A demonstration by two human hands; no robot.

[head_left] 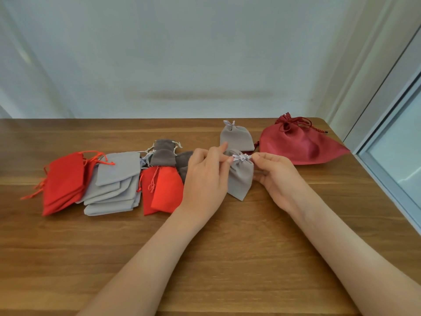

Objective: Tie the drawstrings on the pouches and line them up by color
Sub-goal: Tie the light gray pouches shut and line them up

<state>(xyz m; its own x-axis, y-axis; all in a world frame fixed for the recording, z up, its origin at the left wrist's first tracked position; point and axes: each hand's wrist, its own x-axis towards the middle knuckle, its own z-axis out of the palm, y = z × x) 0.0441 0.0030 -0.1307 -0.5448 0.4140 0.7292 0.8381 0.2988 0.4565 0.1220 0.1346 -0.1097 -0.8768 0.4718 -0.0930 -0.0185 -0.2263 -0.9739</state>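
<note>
A small light grey pouch lies on the wooden table between my hands, its neck gathered. My left hand pinches one end of its white drawstring and my right hand pinches the other end. Behind it sits a tied light grey pouch, and to its right a large tied dark red pouch. To the left lie a stack of red pouches, a stack of light grey pouches, two red pouches and dark grey pouches.
The table's back edge meets a pale wall. A window frame runs along the table's right side. Bare wood shows in front of my forearms.
</note>
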